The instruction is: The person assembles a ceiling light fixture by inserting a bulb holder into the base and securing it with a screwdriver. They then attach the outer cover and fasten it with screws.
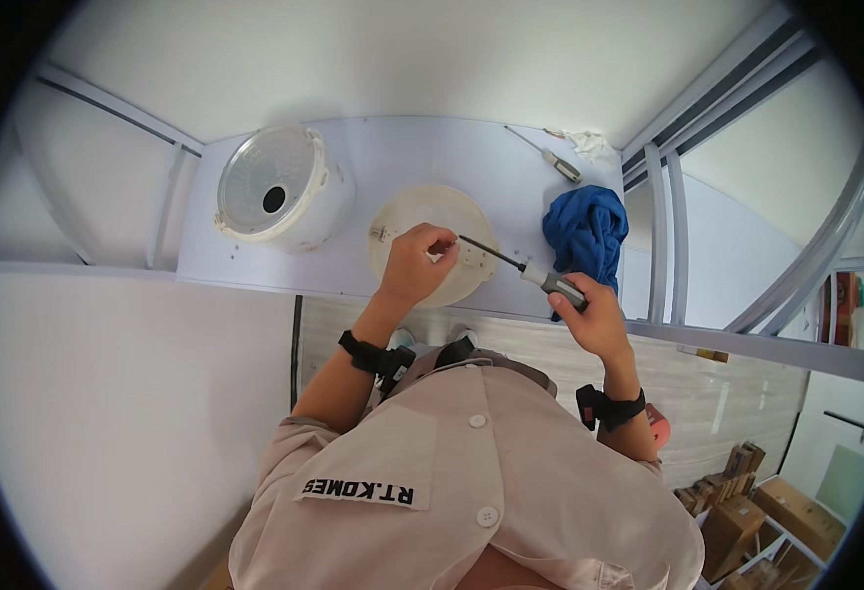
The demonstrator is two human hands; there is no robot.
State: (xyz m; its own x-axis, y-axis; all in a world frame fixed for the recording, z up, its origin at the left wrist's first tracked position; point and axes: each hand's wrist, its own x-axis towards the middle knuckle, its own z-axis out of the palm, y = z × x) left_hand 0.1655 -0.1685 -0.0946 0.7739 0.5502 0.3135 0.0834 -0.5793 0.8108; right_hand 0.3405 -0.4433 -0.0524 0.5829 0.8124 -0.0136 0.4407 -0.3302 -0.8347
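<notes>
My right hand (589, 317) grips the grey handle of a screwdriver (515, 264), whose dark shaft points left toward my left hand. My left hand (417, 264) rests on a round cream-coloured cover (392, 216) lying flat on the white table (432, 147), with its fingers pinched together near the screwdriver's tip. Whether the fingers hold a small part is too small to tell. The cover's near side is hidden under the left hand.
A white round appliance body (279, 189) with a dark hole stands at the table's left. A blue cloth (586, 234) lies at the right edge, a second screwdriver (548, 155) and a crumpled white tissue (589, 144) behind it. Cardboard boxes (756, 501) sit on the floor at lower right.
</notes>
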